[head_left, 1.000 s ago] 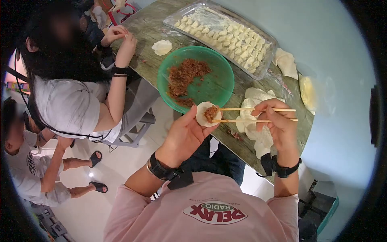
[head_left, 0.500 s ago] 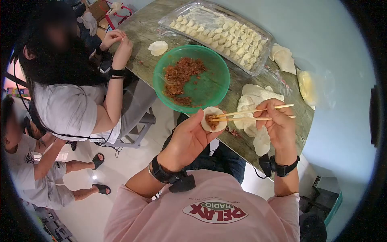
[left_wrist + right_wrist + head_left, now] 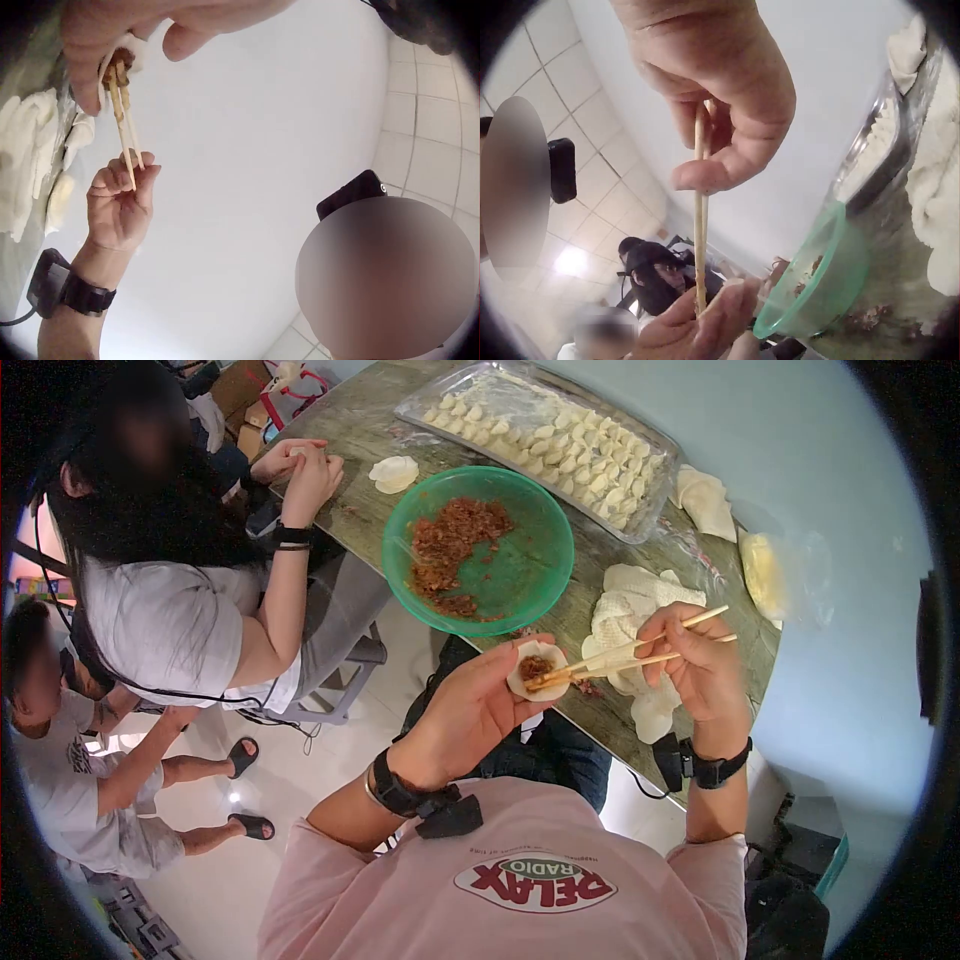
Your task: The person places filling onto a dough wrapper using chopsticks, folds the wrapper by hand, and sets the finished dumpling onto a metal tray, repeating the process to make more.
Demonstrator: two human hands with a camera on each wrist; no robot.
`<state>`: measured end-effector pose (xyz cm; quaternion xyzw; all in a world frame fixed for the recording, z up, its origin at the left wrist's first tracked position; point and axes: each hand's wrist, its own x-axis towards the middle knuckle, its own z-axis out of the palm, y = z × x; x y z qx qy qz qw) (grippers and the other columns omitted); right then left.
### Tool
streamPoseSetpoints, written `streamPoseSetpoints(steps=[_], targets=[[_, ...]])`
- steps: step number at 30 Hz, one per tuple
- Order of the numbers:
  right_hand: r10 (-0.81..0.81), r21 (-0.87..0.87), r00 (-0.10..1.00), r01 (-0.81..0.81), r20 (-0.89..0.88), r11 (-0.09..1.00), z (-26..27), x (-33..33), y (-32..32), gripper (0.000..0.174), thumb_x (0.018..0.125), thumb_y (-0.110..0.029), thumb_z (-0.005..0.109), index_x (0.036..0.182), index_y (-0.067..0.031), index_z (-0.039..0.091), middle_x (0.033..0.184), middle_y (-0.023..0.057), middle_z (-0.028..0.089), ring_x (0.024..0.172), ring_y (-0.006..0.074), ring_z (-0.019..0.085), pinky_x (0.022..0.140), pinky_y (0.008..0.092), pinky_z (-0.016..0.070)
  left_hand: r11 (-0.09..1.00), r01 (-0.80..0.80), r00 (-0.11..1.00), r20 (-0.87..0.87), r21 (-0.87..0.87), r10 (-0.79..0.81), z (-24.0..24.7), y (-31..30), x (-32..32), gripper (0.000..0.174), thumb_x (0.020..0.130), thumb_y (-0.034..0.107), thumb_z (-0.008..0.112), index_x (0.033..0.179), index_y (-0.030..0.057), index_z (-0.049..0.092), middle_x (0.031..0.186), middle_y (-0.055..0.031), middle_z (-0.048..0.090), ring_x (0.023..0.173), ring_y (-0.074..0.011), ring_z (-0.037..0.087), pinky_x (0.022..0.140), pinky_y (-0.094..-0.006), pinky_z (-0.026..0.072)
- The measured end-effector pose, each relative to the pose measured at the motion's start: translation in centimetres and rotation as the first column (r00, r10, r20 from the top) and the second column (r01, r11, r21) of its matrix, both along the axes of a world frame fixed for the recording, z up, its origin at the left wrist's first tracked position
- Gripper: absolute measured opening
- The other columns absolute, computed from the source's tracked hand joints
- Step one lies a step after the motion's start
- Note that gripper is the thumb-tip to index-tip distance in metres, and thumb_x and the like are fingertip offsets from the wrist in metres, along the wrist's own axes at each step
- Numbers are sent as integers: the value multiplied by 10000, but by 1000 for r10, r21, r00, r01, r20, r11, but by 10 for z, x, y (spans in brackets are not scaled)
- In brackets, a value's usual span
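Note:
My left hand [image 3: 470,700] holds a round dumpling wrapper [image 3: 557,655] on its fingers, with the thumb along one edge. Brown minced filling [image 3: 532,666] lies in the middle of the wrapper. In my right hand [image 3: 700,665] is a pair of wooden chopsticks [image 3: 630,658], pinched near their back ends. Their tips are together at the filling. The left wrist view shows the chopstick tips right against the filling [image 3: 120,60]. Just beyond my left hand stands a green bowl [image 3: 540,565] partly filled with minced filling [image 3: 460,530].
A metal tray [image 3: 660,520] with rows of dumplings lies along the wall. Spread wrappers [image 3: 640,610] lie by my right hand; another wrapper pile [image 3: 394,474] is left of the bowl. Dough [image 3: 705,502] sits near the wall. Another person [image 3: 170,610] sits at the table's left, hands raised.
The chopstick tips have closed together and shifted into the filling, their back ends now tilted higher. My left hand with the wrapper has moved slightly right. The other person's hands have shifted.

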<state>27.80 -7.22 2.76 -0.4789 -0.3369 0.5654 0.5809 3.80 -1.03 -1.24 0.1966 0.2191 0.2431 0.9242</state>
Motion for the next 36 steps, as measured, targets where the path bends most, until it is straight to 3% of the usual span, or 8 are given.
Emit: streamPoseSetpoints(steps=[5,7,11,17,20,23,26,36], targets=[[-58,15,998,57,36,998,-8,-1,2,252,888,-191,550,872,57,594,728,145,622,559,172,597,469,257,487,1000,6,1000,12,30,-6,-4,-1,-4,426,974,293,354,1269,-6,424,1235,-115,508,1127,-202,518,971,-322,420],[-35,10,998,36,-45,999,-8,0,1,250,890,-189,546,871,56,595,732,146,623,557,172,600,456,253,481,999,-17,1000,11,27,17,-5,-1,-4,431,973,296,353,1268,-12,422,1238,-116,505,1135,-204,512,978,-330,413],[-44,-13,999,43,-15,999,-13,-7,7,246,897,-184,533,876,53,593,731,143,621,542,169,594,449,249,478,1000,-10,1000,-16,12,10,-8,0,-8,435,972,297,352,1266,-16,419,1237,-119,505,1143,-208,504,981,-332,410],[-105,57,987,113,-119,992,-23,-22,34,238,905,-180,517,898,46,590,737,125,616,557,154,579,490,243,470,994,-109,994,-5,3,109,-22,0,-20,424,971,282,352,1259,-21,419,1242,-129,506,1140,-211,505,981,-343,407],[-161,51,986,162,-35,985,-41,-36,60,228,906,-179,519,908,36,594,741,103,615,575,138,577,509,240,464,992,-122,992,-26,10,122,-21,2,-28,426,971,279,343,1264,-21,413,1260,-137,491,1149,-220,496,993,-354,394],[-95,8,966,96,240,995,-57,-46,84,215,898,-190,545,901,14,612,722,70,605,546,115,572,485,223,459,988,-154,988,-21,14,154,-21,2,-34,427,973,276,329,1271,-19,405,1266,-142,484,1158,-229,488,998,-359,388],[-34,-25,945,44,325,999,-69,-58,99,217,887,-191,565,880,20,615,713,66,602,513,113,569,455,213,455,985,-172,984,-48,12,172,-21,4,-41,427,975,271,318,1282,-17,392,1264,-145,485,1166,-234,482,998,-360,387],[27,-7,961,-27,274,1000,-80,-73,119,225,875,-190,588,870,32,619,711,82,609,509,120,577,441,211,460,978,-206,977,-51,10,206,-29,10,-53,418,974,283,322,1270,0,405,1258,-145,491,1165,-241,486,1002,-359,385]])
